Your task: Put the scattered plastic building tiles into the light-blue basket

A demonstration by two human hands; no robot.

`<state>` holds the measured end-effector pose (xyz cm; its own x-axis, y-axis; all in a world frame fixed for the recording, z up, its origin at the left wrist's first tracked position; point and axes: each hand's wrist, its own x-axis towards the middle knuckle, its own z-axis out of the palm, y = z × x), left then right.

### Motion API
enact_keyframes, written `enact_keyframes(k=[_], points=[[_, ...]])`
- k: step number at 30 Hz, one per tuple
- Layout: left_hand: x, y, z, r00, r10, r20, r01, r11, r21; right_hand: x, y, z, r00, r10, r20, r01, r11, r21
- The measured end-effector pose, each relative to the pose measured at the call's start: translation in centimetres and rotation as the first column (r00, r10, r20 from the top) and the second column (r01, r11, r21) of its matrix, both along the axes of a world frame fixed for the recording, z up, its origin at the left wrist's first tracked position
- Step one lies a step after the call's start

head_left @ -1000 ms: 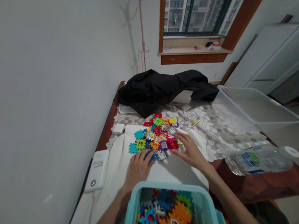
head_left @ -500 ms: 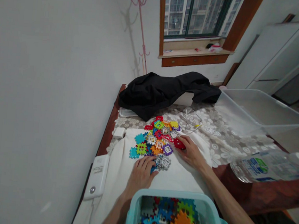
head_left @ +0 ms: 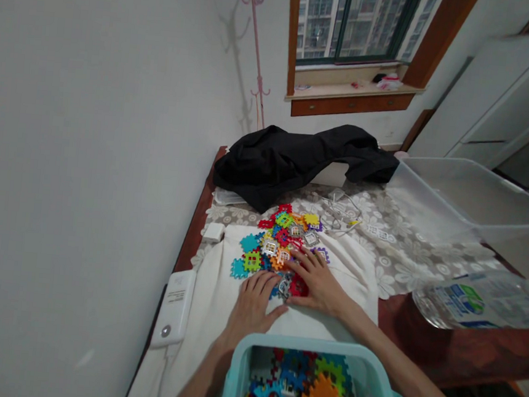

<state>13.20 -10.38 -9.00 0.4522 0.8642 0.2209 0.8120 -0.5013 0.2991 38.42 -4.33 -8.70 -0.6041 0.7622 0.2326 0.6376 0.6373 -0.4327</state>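
A pile of colourful toothed plastic building pieces (head_left: 252, 261) lies on the white cloth (head_left: 209, 305). At the pile's near edge, my left hand (head_left: 253, 302) rests palm down with its fingers stretched out and its thumb apart, touching the pieces. My right hand (head_left: 319, 283) reaches over the pile's right side, fingers spread, above a red piece (head_left: 299, 285) partly hidden under it. Grey and blue pieces (head_left: 283, 284) lie between the two hands. Closer to me, a light-blue bin (head_left: 309, 346) holds more such pieces, orange, blue, green and red.
A black cloth (head_left: 296, 158) lies across the far end of the table. On the right are a clear plastic tub (head_left: 458, 203) and a large clear bottle (head_left: 482, 301). A white power bank-like box (head_left: 174, 308) with a cable sits at left, a small white block (head_left: 214, 232) beyond it.
My right hand has moved left and nearer to me, bringing the red piece close to the grey ones. A purple piece now shows behind it. My left hand has stayed almost in place.
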Motion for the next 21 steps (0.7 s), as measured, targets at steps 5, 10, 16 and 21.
enact_keyframes(k=[5,10,16,21], points=[[0.2,0.0,-0.1,0.998,0.06,-0.004,-0.06,0.998,-0.015,0.0,0.0,0.0,0.999,0.045,-0.01,-0.045,0.999,0.022],[0.3,-0.1,0.4,0.996,0.089,-0.01,-0.089,0.996,0.0,0.6,0.3,-0.2,0.997,0.03,-0.069,-0.025,0.997,0.069],[0.4,-0.2,1.0,0.995,0.096,-0.037,-0.096,0.995,0.014,0.7,0.1,-0.1,0.999,-0.011,-0.046,0.015,0.997,0.07],[0.5,-0.2,1.1,0.996,0.085,-0.012,-0.085,0.996,-0.02,0.6,0.1,-0.5,0.999,-0.029,-0.036,0.032,0.997,0.07]])
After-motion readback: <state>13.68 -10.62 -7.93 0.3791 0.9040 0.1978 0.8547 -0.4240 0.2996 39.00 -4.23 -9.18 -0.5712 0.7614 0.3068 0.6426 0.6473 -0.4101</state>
